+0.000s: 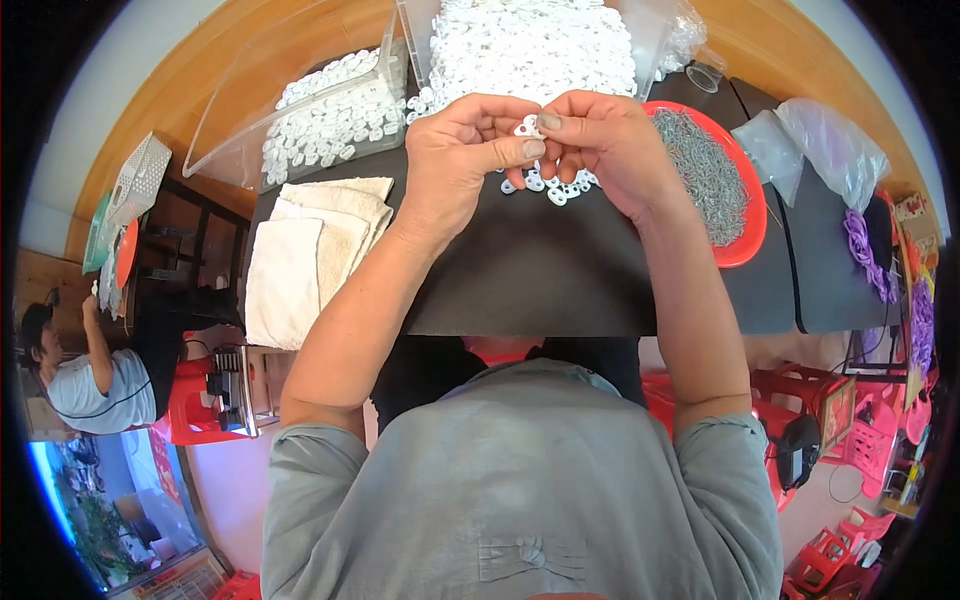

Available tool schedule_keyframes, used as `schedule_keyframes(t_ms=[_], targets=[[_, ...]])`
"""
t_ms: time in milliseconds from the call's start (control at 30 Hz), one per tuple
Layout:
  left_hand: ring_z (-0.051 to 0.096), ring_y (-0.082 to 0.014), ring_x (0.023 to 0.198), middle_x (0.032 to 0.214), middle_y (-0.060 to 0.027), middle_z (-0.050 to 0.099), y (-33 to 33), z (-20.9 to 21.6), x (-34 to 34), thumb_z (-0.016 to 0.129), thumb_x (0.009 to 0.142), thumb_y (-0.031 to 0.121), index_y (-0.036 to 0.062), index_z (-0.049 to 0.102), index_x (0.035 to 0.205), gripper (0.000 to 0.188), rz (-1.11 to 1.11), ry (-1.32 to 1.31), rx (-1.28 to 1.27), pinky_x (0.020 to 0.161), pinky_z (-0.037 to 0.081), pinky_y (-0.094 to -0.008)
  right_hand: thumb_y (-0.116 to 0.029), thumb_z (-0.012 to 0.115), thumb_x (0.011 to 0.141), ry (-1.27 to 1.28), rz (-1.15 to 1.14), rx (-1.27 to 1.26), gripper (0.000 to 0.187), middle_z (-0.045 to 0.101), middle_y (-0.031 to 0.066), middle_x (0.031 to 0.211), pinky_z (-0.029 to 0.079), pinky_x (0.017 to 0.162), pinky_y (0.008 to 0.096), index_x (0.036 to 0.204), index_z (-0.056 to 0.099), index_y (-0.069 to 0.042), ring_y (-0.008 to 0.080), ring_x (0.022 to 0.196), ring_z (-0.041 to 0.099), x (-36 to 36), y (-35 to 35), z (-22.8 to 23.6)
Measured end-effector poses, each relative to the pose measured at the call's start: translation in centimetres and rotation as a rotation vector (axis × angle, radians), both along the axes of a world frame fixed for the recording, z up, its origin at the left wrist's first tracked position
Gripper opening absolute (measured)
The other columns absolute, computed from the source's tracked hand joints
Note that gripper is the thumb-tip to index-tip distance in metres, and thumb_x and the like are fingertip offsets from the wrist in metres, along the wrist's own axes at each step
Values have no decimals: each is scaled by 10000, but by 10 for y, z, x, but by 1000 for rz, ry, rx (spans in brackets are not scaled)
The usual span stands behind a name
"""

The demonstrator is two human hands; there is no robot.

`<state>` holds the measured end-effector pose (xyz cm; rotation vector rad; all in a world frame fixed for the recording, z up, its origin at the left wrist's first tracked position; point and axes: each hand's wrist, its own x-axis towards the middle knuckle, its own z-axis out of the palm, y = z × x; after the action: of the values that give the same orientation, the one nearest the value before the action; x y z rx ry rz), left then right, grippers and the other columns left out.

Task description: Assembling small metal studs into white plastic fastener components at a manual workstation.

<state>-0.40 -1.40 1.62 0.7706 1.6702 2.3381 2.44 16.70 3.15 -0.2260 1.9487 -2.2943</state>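
1. Left hand (450, 150): pinching one small white piece (526, 127) between thumb and fingertips, thumb tip near its 5-6 o'clock edge.
2. Right hand (605, 140): pinching the same piece, thumb tip at its 3 o'clock side. Fingers behind are partly hidden; can't tell how firm either hold is.
3. Key relation: piece sits between the two thumb tips, about 2 o'clock from the middle of the left hand, between 9 and 10 from the right. Both touch it, so I'd call neither clearly nearer.
4. Long axis: too small and too covered to call.
5. Look: bright white, rounded outline, gaps or holes through it. I'd guess moulded plastic.
6. Loose white pieces (557, 198) lie on the dark worktop (530, 280) at about 5 o'clock from the held one, just beyond the fingers. Similar kind, roughly oval, dark holes showing.
7. Clear bin (652, 40) heaped with white pieces at 12 o'clock; clear tray (375, 147) of more at 9.
8. Red basin (757, 210) of thin grey metal parts (700, 170): 3-4 o'clock from the right hand, so that one's nearer.
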Motion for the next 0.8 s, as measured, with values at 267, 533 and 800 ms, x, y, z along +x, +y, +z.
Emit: schedule_keyframes(t_ms=[267, 533, 800], targets=[[639, -145, 674, 820, -121, 674, -1, -5, -4, 723, 763, -65, -67, 635, 981, 235, 48, 22, 44, 529, 500, -234, -170, 614, 921, -24, -72, -36, 176, 623, 51, 724, 471, 522, 207, 893, 626, 3, 103, 590, 592, 6, -12, 1], [589, -86, 657, 753, -38, 630, 1, 3, 5, 761, 751, -32, -28, 649, 979, 254, 81, 129, -101, 539, 465, -210, -157, 601, 921, -13, -20, -33, 169, 632, 59, 737, 465, 512, 195, 883, 620, 6, 111, 595, 604, 6, -4, 3], [586, -70, 658, 744, -25, 640, 0, -1, 9, 764, 755, -19, -15, 640, 949, 230, 93, 179, -82, 568, 464, -206, -160, 594, 925, -52, 50, -72, 191, 614, 72, 689, 425, 453, 191, 834, 598, 7, 129, 552, 607, 8, -5, 3]])
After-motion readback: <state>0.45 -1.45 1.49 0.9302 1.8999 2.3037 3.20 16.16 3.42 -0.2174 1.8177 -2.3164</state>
